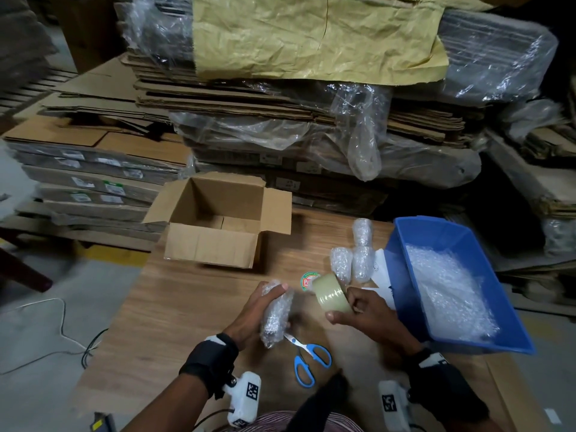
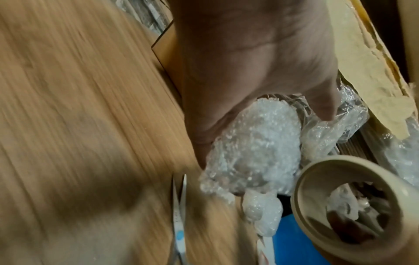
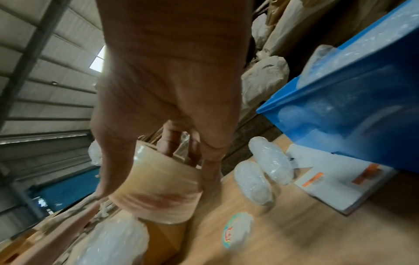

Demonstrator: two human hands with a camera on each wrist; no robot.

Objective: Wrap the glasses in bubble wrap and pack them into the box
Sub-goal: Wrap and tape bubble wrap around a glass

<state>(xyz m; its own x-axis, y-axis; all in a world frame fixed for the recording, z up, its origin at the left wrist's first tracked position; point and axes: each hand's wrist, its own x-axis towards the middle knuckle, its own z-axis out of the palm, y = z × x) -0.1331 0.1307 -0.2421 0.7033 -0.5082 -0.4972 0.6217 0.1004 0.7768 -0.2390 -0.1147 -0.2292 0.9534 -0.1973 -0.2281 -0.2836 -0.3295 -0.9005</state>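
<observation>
My left hand (image 1: 265, 304) grips a glass wrapped in bubble wrap (image 1: 276, 316), held above the wooden table (image 1: 193, 307); the left wrist view shows the same wrapped glass (image 2: 254, 152) under the palm (image 2: 249, 62). My right hand (image 1: 358, 307) holds a roll of clear tape (image 1: 332, 293), fingers through its core, close to the right of the bundle. The tape roll (image 3: 158, 188) fills the middle of the right wrist view. Three wrapped glasses (image 1: 352, 260) lie on the table by the blue bin. The open cardboard box (image 1: 218, 222), empty, stands at the table's far edge.
A blue bin (image 1: 414, 294) holding bubble wrap (image 1: 448, 288) sits at the right. Blue-handled scissors (image 1: 307, 357) lie near the front under my hands. A round sticker (image 1: 307, 279) and white papers (image 1: 381, 269) lie on the table. Stacks of flattened cardboard (image 1: 280, 104) rise behind.
</observation>
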